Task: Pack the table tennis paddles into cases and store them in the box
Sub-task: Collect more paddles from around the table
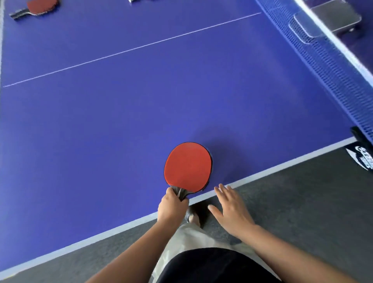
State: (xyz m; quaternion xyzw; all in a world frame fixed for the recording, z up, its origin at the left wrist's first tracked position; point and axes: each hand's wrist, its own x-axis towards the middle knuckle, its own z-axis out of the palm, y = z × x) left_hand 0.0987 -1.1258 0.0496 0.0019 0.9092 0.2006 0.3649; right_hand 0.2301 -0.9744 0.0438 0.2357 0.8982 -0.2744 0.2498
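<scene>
A red-faced paddle [188, 167] with a dark handle sits at the near edge of the blue table tennis table [121, 113]. My left hand [172, 206] grips its handle, fingers curled round it. My right hand [232, 210] hovers just right of it over the table's white edge line, fingers straight and spread, holding nothing. A second red paddle [38, 7] lies at the far left corner of the table. A grey case-like object [331, 20] shows beyond the net at the top right.
The blue net [323, 70] runs along the right side, with its post clamp [361, 149] at the table edge. Grey carpet floor [302, 202] lies below the table edge. A small object [132, 1] is cut off at the top edge.
</scene>
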